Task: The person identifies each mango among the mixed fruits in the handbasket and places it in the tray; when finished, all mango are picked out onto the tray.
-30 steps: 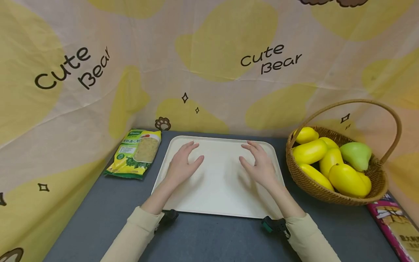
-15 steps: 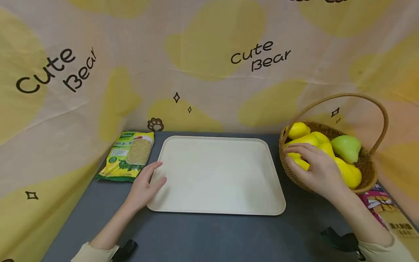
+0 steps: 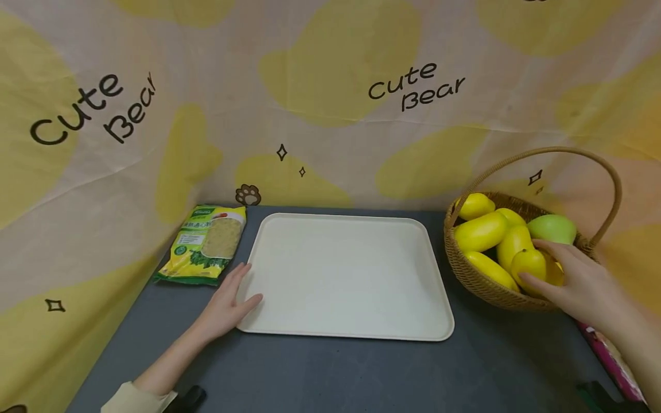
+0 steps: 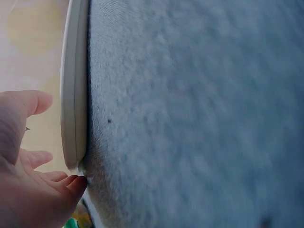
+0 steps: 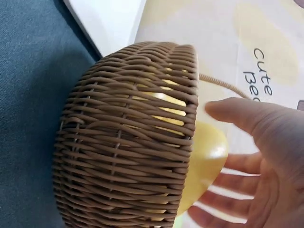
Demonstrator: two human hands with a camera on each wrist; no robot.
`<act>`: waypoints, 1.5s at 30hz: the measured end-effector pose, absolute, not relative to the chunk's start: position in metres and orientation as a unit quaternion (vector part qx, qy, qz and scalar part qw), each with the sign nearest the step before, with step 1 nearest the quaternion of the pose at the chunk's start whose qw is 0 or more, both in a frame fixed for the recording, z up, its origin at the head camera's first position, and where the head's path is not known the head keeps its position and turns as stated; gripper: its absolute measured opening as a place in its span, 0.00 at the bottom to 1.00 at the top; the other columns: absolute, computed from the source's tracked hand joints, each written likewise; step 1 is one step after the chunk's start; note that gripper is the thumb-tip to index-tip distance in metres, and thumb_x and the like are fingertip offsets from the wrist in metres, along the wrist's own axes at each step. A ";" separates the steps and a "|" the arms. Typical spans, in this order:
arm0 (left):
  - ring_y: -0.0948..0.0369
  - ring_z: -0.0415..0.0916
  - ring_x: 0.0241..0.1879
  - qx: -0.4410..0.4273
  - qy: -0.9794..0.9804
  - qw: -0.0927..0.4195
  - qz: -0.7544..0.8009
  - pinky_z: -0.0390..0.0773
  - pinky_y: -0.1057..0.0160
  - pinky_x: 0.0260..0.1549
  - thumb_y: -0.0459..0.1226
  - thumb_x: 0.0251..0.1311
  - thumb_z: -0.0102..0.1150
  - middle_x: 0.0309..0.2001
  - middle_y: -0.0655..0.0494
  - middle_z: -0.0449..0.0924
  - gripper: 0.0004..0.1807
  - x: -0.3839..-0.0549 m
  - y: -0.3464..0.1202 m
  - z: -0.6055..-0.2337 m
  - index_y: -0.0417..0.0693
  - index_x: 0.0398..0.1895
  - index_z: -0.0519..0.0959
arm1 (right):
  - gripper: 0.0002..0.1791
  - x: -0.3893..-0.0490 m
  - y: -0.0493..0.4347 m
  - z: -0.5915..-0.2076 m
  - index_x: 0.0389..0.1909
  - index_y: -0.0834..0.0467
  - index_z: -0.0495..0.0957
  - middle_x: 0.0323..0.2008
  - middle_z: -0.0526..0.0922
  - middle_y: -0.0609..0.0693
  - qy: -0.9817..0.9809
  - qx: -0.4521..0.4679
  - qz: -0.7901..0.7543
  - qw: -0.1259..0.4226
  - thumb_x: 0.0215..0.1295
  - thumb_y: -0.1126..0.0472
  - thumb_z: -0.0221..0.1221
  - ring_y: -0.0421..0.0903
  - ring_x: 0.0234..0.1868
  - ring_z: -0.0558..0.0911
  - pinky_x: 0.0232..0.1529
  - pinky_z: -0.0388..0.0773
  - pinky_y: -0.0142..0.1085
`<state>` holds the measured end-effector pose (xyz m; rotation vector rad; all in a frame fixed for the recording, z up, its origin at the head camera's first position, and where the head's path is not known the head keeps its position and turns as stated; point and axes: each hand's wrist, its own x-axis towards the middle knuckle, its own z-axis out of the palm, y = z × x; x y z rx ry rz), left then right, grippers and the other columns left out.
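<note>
In the head view my right hand (image 3: 583, 281) reaches over the near right rim of a wicker basket (image 3: 482, 291). Its thumb and fingers spread around a plump yellow fruit (image 3: 528, 265), mango-like in shape. The right wrist view shows the thumb apart from that fruit (image 5: 206, 156), with the fingers on its far side; whether they touch it I cannot tell. My left hand (image 3: 222, 310) lies at the left edge of a cream tray (image 3: 341, 275), fingers extended. From the left wrist, that hand (image 4: 38, 194) is beside the tray's corner; contact is unclear.
Other yellow fruits (image 3: 481, 232) and a green pear (image 3: 552, 228) fill the basket, under its tall arched handle (image 3: 560, 150). A yellow-green food packet (image 3: 203, 245) lies left of the tray. A magenta packet (image 3: 609, 355) is partly hidden at right. Printed cloth hangs behind.
Both hands have left the space over the tray. The right went to the basket, then farther right onto the yellow fruit; the left moved to the tray's left edge.
</note>
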<state>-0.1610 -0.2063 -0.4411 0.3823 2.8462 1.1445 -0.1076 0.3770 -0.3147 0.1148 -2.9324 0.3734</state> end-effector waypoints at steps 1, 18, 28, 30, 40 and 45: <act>0.38 0.45 0.72 0.125 0.920 0.025 0.371 0.51 0.32 0.63 0.49 0.66 0.58 0.74 0.34 0.45 0.42 -0.162 -0.206 -0.443 0.37 0.74 0.53 | 0.44 -0.107 0.380 -0.316 0.67 0.73 0.59 0.57 0.65 0.80 -0.988 0.035 0.128 0.082 0.63 0.45 0.64 0.75 0.54 0.65 0.49 0.58 0.69; 0.39 0.47 0.72 0.161 0.918 -0.008 0.363 0.54 0.34 0.63 0.41 0.65 0.60 0.74 0.34 0.47 0.38 -0.182 -0.197 -0.452 0.37 0.73 0.57 | 0.49 -0.102 0.410 -0.326 0.62 0.75 0.59 0.50 0.68 0.82 -0.992 -0.002 0.124 0.036 0.56 0.42 0.68 0.73 0.40 0.73 0.33 0.70 0.61; 0.33 0.37 0.72 0.149 0.918 0.009 0.367 0.47 0.30 0.63 0.43 0.66 0.57 0.75 0.31 0.37 0.40 -0.180 -0.197 -0.457 0.34 0.74 0.53 | 0.47 -0.104 0.387 -0.316 0.59 0.76 0.61 0.46 0.70 0.80 -0.984 -0.006 0.150 0.098 0.55 0.45 0.70 0.75 0.40 0.74 0.31 0.71 0.60; 0.30 0.36 0.71 0.149 0.917 0.012 0.370 0.45 0.28 0.61 0.44 0.67 0.57 0.75 0.31 0.35 0.40 -0.179 -0.197 -0.458 0.34 0.74 0.53 | 0.48 -0.105 0.379 -0.310 0.61 0.75 0.60 0.47 0.70 0.80 -0.982 -0.007 0.154 0.105 0.55 0.45 0.70 0.76 0.42 0.74 0.31 0.72 0.60; 0.31 0.32 0.71 0.137 0.914 0.033 0.381 0.41 0.26 0.61 0.46 0.67 0.57 0.76 0.33 0.32 0.42 -0.177 -0.200 -0.460 0.36 0.75 0.51 | 0.44 -0.113 0.317 -0.294 0.69 0.63 0.63 0.55 0.72 0.67 -0.955 0.040 0.265 0.131 0.55 0.50 0.71 0.63 0.48 0.79 0.38 0.79 0.31; 0.30 0.30 0.71 0.137 0.911 0.042 0.387 0.40 0.26 0.61 0.47 0.66 0.57 0.76 0.34 0.31 0.43 -0.177 -0.198 -0.459 0.36 0.75 0.50 | 0.41 -0.124 0.278 -0.306 0.72 0.50 0.62 0.57 0.73 0.57 -0.927 0.097 0.355 0.066 0.59 0.53 0.69 0.49 0.47 0.76 0.36 0.76 0.28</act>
